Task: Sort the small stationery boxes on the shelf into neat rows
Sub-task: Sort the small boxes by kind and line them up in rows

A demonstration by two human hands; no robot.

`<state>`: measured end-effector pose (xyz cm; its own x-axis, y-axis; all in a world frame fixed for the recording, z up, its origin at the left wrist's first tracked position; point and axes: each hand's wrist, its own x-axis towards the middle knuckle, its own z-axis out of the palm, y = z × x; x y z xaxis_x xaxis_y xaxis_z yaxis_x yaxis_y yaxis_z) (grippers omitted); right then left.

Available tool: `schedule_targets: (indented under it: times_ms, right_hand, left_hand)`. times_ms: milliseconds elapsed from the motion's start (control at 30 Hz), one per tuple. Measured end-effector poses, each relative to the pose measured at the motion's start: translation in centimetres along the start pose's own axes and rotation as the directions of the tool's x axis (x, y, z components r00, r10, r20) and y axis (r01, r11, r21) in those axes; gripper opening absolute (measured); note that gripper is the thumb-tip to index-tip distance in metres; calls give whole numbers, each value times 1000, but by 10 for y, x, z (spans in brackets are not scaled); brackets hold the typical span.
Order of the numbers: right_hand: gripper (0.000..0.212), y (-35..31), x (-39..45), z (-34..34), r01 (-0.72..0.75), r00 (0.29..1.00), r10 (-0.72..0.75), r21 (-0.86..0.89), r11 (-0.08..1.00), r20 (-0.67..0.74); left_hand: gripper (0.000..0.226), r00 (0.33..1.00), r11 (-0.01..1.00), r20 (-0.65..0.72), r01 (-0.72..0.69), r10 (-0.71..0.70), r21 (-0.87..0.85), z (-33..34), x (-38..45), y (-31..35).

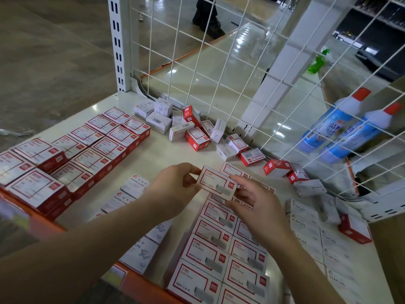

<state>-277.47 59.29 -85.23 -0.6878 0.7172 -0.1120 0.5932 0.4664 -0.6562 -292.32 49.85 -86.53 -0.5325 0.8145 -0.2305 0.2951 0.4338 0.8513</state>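
Both hands hold one staple box over the near-right rows.

My left hand [175, 185] and right hand [252, 200] pinch opposite ends of a flat white red-bordered cardboard staple box [217, 182], label up, I judge to square it onto the matching staple-box rows [221, 255]. Jumbled small boxes [197, 128] wait by the far white wire grid [219, 62] on the cream shelf [157, 154].

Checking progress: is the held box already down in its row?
No. Both hands hold the box above the row.
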Motion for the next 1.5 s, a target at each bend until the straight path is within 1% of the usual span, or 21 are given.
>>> schedule_targets:
  times_ms: [233, 567, 667, 733, 800, 867, 967, 1033, 1100, 1200, 1300, 1367, 1500]
  right_hand:
    - [52, 5, 2, -2, 37, 999, -37, -70, 997, -2]
    - [49, 13, 4, -7, 72, 997, -73, -89, 993, -7]
    - [44, 20, 4, -11, 66, 997, -68, -77, 995, -28]
    - [41, 27, 5, -14, 46, 997, -50, -56, 997, -61]
    - [40, 36, 6, -19, 15, 995, -20, -47, 999, -95]
    - [39, 46, 9, -25, -22, 993, 16, -45, 999, -120]
    - [36, 62, 15, -34, -93, 985, 84, -50, 994, -150]
    - [37, 69, 19, -40, -121, 978, 103, -92, 988, -180]
    - [36, 73, 23, -46, -143, 972, 115, -130, 981, -205]
    - [36, 82, 30, -54, -190, 964, 154, -158, 969, -215]
    - [36, 90, 39, -58, -176, 967, 126, -221, 959, -222]
    - [35, 93, 44, -59, -177, 972, 129, -246, 953, -198]
    - [36, 98, 51, -61, -187, 978, 160, -222, 957, -132]
  left_hand:
    - [24, 1000, 999, 0, 26, -26, -18, 5, 1, -1]
    - [30, 996, 997, 69, 66, -63, -29, 10, 0, 2]
    - [32, 995, 998, 73, 61, -62, 5, 12, 1, 0]
    - [33, 997, 996, 59, 44, -49, 74, 16, 2, 2]
    - [35, 999, 984, 43, 20, -28, 177, 20, 4, 6]
    - [36, 998, 962, 55, -20, 6, 271, 25, 7, 13]
    - [40, 985, 917, 136, -152, 109, 369, 34, 14, 19]
    - [42, 966, 862, 186, -246, 180, 444, 41, 20, 21]
    - [43, 950, 812, 222, -304, 220, 499, 48, 26, 25]
    - [46, 932, 760, 264, -357, 249, 543, 59, 35, 32]
    - [48, 911, 719, 301, -409, 284, 562, 69, 43, 34]
    - [48, 898, 698, 319, -437, 304, 567, 74, 47, 35]
    - [52, 885, 667, 345, -462, 312, 584, 85, 52, 39]
